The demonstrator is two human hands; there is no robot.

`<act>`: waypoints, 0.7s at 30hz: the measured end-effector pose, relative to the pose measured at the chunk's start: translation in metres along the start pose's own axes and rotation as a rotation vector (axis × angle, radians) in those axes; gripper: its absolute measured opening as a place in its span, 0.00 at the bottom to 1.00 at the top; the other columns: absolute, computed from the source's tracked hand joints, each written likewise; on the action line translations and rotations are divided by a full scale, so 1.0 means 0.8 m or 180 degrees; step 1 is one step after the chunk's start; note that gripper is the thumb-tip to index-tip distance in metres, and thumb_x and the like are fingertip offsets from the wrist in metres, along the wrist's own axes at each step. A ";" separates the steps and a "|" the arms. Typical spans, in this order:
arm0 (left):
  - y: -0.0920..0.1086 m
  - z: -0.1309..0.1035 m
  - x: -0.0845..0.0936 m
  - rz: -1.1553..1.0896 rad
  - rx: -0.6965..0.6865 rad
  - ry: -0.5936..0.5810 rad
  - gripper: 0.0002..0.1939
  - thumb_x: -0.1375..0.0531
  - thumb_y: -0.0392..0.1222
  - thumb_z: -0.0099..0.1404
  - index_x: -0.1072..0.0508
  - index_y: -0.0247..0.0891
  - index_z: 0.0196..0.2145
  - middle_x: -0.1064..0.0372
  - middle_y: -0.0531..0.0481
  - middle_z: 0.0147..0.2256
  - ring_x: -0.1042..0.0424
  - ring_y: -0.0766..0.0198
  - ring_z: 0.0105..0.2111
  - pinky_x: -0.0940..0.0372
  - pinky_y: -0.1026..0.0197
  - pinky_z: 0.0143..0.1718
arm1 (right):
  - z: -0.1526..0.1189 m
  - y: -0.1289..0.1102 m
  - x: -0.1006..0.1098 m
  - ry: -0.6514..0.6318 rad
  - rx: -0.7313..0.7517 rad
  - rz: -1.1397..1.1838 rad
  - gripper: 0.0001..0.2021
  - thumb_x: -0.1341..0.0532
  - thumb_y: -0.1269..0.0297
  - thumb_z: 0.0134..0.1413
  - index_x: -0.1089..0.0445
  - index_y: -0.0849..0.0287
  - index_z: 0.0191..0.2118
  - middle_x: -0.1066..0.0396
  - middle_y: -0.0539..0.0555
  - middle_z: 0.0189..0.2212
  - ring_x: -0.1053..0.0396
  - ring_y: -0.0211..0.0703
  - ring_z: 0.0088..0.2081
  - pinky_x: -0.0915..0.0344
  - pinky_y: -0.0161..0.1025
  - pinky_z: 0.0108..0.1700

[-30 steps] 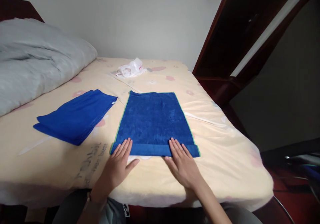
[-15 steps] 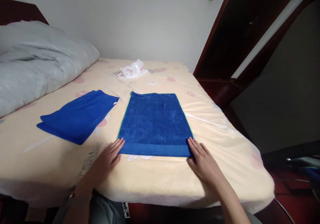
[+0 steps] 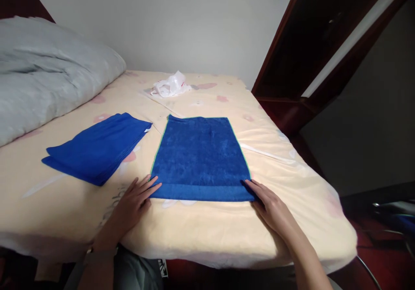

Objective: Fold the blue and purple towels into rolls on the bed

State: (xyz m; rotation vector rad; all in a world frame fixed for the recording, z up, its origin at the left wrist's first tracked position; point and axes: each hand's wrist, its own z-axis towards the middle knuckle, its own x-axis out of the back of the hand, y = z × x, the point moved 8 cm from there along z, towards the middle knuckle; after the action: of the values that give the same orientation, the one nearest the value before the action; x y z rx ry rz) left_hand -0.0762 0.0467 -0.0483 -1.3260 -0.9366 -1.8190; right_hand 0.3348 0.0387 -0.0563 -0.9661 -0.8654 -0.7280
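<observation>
As the towel lies on the bed, near edge folded, the left hand and right hand rest extended fingers on the fold's ends; whether they pinch, I cannot tell. Folding seems in hand; another turn would call for an even lift.

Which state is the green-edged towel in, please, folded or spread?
Mostly spread: the green-edged towel lies flat on the bed, but its lighter near strip looks folded over.
</observation>
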 end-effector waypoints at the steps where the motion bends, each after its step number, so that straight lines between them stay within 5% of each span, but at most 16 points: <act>1: 0.002 0.001 0.000 0.0033 -0.0010 -0.0011 0.28 0.51 0.36 0.67 0.38 0.48 0.64 0.43 0.51 0.65 0.47 0.54 0.67 0.54 0.41 0.68 | 0.000 0.001 0.001 0.0014 -0.0040 0.0030 0.28 0.48 0.71 0.61 0.41 0.52 0.66 0.38 0.54 0.62 0.40 0.52 0.63 0.38 0.54 0.63; 9: 0.006 0.000 0.014 -0.0068 0.0025 0.0537 0.22 0.51 0.38 0.71 0.33 0.44 0.59 0.33 0.49 0.59 0.38 0.58 0.62 0.49 0.47 0.67 | -0.001 0.012 -0.001 0.0001 -0.0132 0.0568 0.20 0.50 0.66 0.66 0.35 0.54 0.60 0.37 0.55 0.61 0.42 0.52 0.64 0.39 0.55 0.63; 14: -0.024 -0.003 0.022 -0.0729 0.0824 0.0992 0.16 0.51 0.43 0.71 0.31 0.41 0.51 0.27 0.46 0.52 0.30 0.57 0.54 0.37 0.51 0.59 | -0.005 0.033 0.001 0.0094 -0.0868 0.1242 0.18 0.49 0.56 0.68 0.34 0.51 0.58 0.30 0.54 0.56 0.30 0.51 0.54 0.31 0.46 0.54; 21: -0.045 0.010 0.011 -0.1218 0.1482 0.0907 0.17 0.43 0.55 0.64 0.28 0.41 0.44 0.24 0.46 0.45 0.26 0.53 0.47 0.34 0.52 0.52 | 0.010 0.039 0.006 0.0413 -0.1427 0.1407 0.20 0.44 0.47 0.62 0.27 0.57 0.45 0.23 0.55 0.37 0.26 0.51 0.36 0.31 0.40 0.39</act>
State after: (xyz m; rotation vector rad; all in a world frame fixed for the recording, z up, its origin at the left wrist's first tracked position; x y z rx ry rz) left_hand -0.1054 0.0710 -0.0434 -0.6135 -1.4133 -1.8436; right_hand 0.3607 0.0574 -0.0621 -1.4350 -0.3528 -0.6001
